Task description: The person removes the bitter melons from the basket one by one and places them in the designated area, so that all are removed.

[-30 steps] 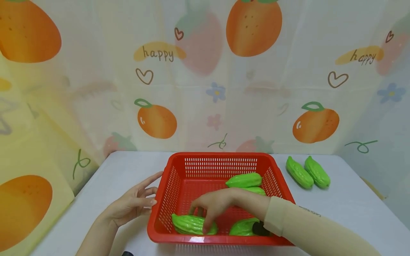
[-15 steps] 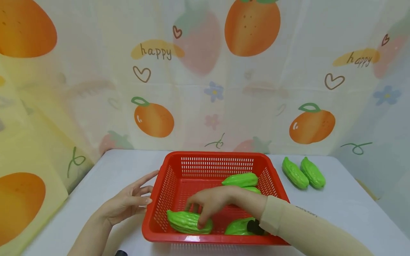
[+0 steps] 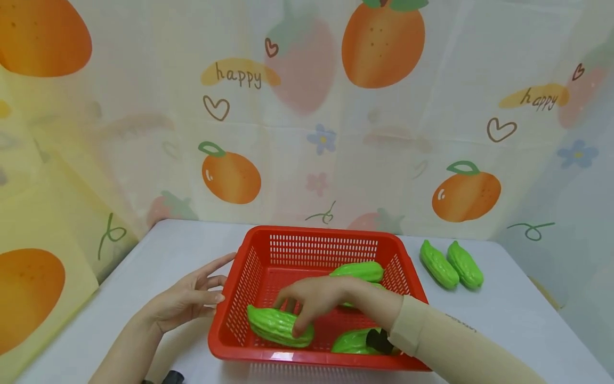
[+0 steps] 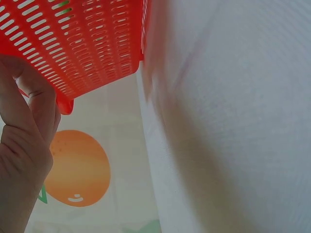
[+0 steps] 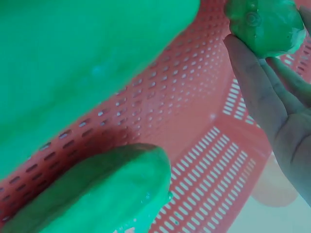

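My right hand reaches into a red plastic basket and grips a green ridged bitter melon near the front left corner. In the right wrist view its fingers lie against the end of that bitter melon. Beside the left wall, my left hand touches the basket's outside with fingers mostly straight. The left wrist view has this hand at the perforated wall. Another bitter melon lies front right in the basket, partly behind the right wrist's black device. Further back lies a bitter melon, with one partly hidden by my forearm.
Two more bitter melons lie side by side on the white table, right of the basket. A curtain printed with fruit hangs behind the table. A black object shows at the bottom edge, near the left forearm.
The bitter melon in my right hand has risen slightly away from the basket's front rim, its left end tilting up. My left hand stays at the left wall. The head view has shifted a little.
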Demonstrator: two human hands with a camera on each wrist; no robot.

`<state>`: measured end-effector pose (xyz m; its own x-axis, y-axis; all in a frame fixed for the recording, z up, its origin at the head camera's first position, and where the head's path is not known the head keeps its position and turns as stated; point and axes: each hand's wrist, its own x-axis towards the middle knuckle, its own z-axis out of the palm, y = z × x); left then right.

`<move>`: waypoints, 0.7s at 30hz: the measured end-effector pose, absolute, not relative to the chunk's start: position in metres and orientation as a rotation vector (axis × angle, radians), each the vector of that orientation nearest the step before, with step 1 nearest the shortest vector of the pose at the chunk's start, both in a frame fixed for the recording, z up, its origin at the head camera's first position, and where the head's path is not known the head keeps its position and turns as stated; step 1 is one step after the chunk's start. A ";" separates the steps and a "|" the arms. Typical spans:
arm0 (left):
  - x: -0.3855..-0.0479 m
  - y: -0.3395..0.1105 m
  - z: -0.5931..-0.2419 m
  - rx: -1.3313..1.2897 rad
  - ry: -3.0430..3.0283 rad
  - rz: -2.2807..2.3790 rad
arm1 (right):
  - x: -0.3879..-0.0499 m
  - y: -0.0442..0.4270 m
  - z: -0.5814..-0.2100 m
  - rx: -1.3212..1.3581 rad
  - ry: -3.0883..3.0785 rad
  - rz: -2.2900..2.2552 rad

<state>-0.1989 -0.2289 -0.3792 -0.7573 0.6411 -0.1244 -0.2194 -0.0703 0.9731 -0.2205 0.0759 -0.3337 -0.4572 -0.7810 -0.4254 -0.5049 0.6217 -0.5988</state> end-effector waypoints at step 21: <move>-0.199 -0.229 -0.379 0.478 1.605 1.881 | -0.231 0.096 -0.308 -0.971 2.218 -0.646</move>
<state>-0.1993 -0.2291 -0.3794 -0.7466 0.6553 -0.1149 -0.2168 -0.0763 0.9732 -0.2308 0.0956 -0.3084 -0.5341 -0.7717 -0.3452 -0.4657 0.6093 -0.6417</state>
